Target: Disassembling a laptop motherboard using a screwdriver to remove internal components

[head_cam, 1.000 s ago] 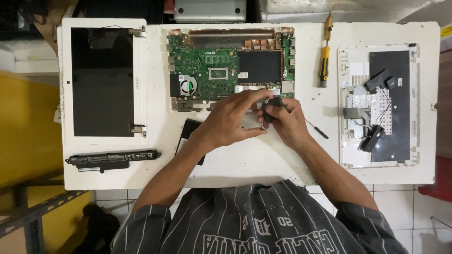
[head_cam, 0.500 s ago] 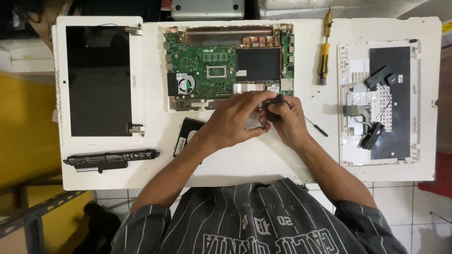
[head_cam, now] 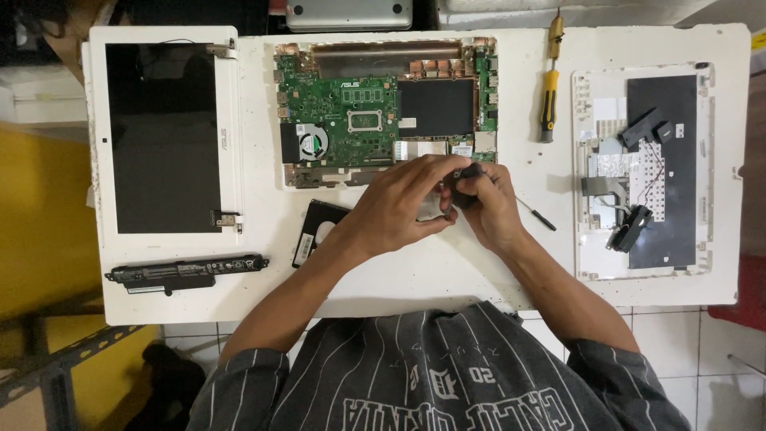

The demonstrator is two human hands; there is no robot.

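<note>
Left hand (head_cam: 399, 203): fingers curled over a small grey part (head_cam: 435, 206), pinching it just below the open laptop base.
Right hand (head_cam: 487, 203): closed round a small dark piece (head_cam: 469, 172), pressed against the left hand's fingertips.
Small grey part: mostly hidden under both hands; its shape cannot be told.
Laptop base (head_cam: 383, 112): lies straight ahead, green board and round fan exposed, touching the knuckles' far side.
Hard drive (head_cam: 315, 231): black, half covered by the left forearm.
Screen lid (head_cam: 163, 136): white frame, dark panel, far left of the table (head_cam: 399, 271).
Battery bar (head_cam: 185, 272): long, black, near the front-left edge.
Yellow-handled screwdriver (head_cam: 550, 88): upright, right of the laptop base.
Thin dark tool (head_cam: 536, 214): just beside the right wrist.
Keyboard cover (head_cam: 646, 172): white, far right, with black speakers and cables on it.
Cut off: a grey laptop at the top edge.
Open room: bare white tabletop in front of the hands, toward the near edge.
</note>
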